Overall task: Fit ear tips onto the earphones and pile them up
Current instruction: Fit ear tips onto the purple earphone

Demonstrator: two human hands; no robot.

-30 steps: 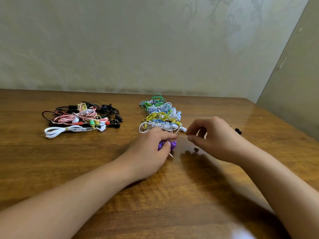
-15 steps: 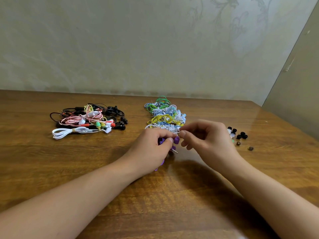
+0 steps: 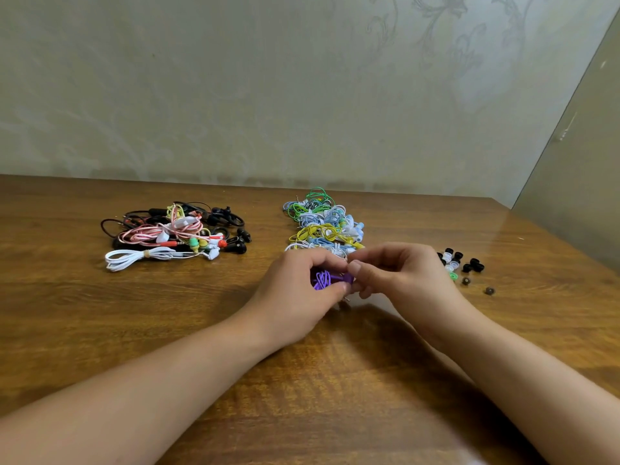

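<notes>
Purple earphones are held over the brown bench [image 3: 100,313].
Two heaps of earphones lie behind: a pink and black heap [image 3: 174,233] and a green and blue heap [image 3: 323,219]. The purple earphones [image 3: 323,279] are gripped in the left hand [image 3: 295,297], and one bud is pinched by the right hand [image 3: 402,280]. Loose ear tips [image 3: 461,263] sit on the right.

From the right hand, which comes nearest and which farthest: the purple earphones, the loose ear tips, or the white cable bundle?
1. Purple earphones, touching the right hand, held between both hands.
2. Loose ear tips, just to its right.
3. White cable bundle, far left.
</notes>
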